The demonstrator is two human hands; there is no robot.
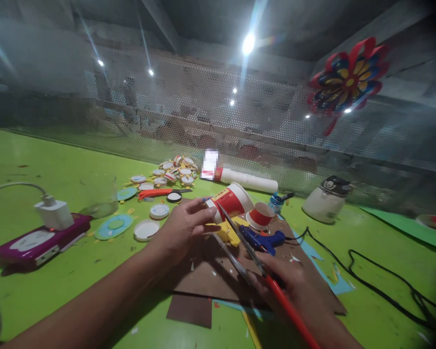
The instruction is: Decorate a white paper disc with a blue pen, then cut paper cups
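Note:
A red and white paper cup (231,203) lies tilted in the grip of my left hand (189,225), its wide rim facing right. My right hand (288,278) is closed around scissors (247,249) with a red handle. Their blades are spread apart, the upper one's tip overlapping the cup's side in view; whether it touches cannot be made out. Behind the blades lie yellow paper pieces (229,233) and a blue glue gun (263,238). A second, shorter red and white cup piece (260,215) stands just right of the held cup.
A brown board (207,276) with scraps lies under my hands. To the left are a purple power strip (43,242), a glass (101,196), round paper discs (114,226) and a craft knife (154,194). A white kettle-like container (326,201) and black cable (363,278) lie right.

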